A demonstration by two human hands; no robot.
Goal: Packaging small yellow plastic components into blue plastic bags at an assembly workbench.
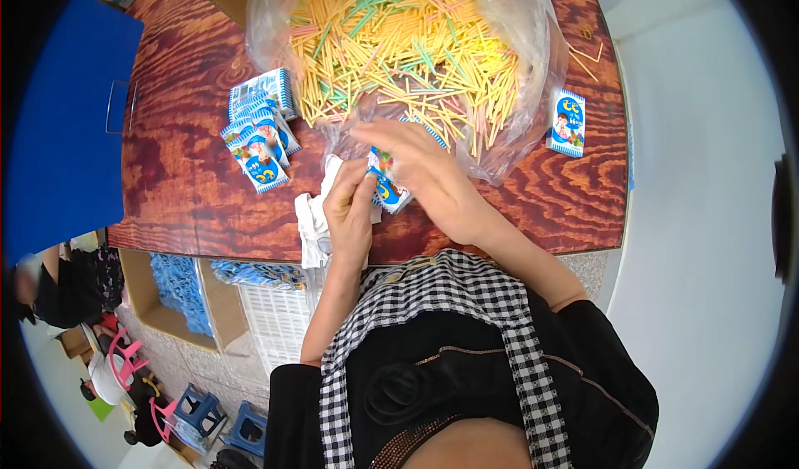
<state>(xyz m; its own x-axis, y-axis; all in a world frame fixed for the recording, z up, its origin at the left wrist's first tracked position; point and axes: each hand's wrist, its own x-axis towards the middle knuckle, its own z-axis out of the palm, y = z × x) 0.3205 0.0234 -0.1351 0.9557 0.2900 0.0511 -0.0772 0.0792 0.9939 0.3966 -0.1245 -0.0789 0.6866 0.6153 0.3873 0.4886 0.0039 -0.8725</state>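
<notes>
Between my hands is a small blue-and-white snack packet (389, 193), partly covered by them. My left hand (348, 203) pinches its left edge with thumb and fingers. Over the packet's upper right lies my right hand (429, 178), its fingers stretched out to the left; its thumb is hidden. Beyond the right hand, a blue-and-white striped edge (431, 132) pokes out. In front of me, a large clear plastic bag (539, 69) lies open, heaped with thin yellow, green and pink sticks (399, 44). White cloth (312, 228) lies beside my left wrist.
Several filled-looking packets (260, 132) are piled on the left of the wood-grain table (183, 161). A single packet (567, 124) and a few loose sticks (587, 61) lie on the right. Below the table's near edge stand a cardboard box (220, 302) and a white crate (279, 319).
</notes>
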